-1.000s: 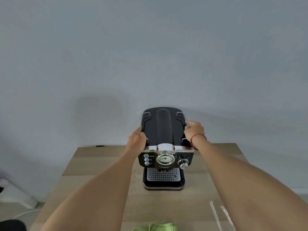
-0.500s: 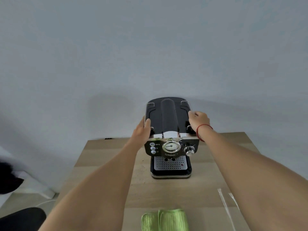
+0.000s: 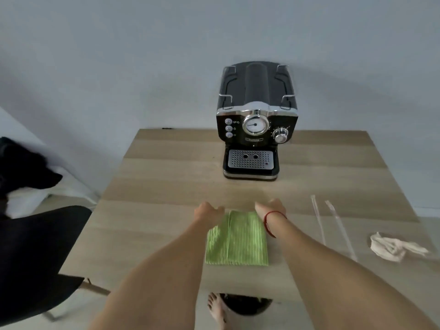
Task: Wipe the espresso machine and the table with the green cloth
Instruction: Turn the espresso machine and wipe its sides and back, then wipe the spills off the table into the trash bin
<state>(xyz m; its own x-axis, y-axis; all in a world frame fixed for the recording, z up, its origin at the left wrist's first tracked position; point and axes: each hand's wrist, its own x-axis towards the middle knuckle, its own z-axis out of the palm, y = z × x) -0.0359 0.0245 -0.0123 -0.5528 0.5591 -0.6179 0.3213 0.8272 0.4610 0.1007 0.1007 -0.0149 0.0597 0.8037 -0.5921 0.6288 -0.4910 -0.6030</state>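
The black and chrome espresso machine point(image 3: 257, 120) stands at the far middle of the wooden table point(image 3: 166, 186), with nothing touching it. A folded green cloth point(image 3: 238, 239) lies flat near the table's front edge. My left hand point(image 3: 208, 214) is at the cloth's far left corner and my right hand point(image 3: 270, 207), with a red string on its wrist, is at the far right corner. Both hands are blurred, with loosely bent fingers, and neither shows a grip on the cloth.
Two clear plastic strips point(image 3: 319, 222) lie right of the cloth, and a crumpled white tissue point(image 3: 390, 246) lies further right. A black chair point(image 3: 35, 246) stands at the table's left side. A grey wall rises behind the machine. My bare foot point(image 3: 216, 310) shows below the front edge.
Both hands have let go of the machine's sides and pulled back to the far edge of the green cloth. The view has tilted down, showing the whole cloth.
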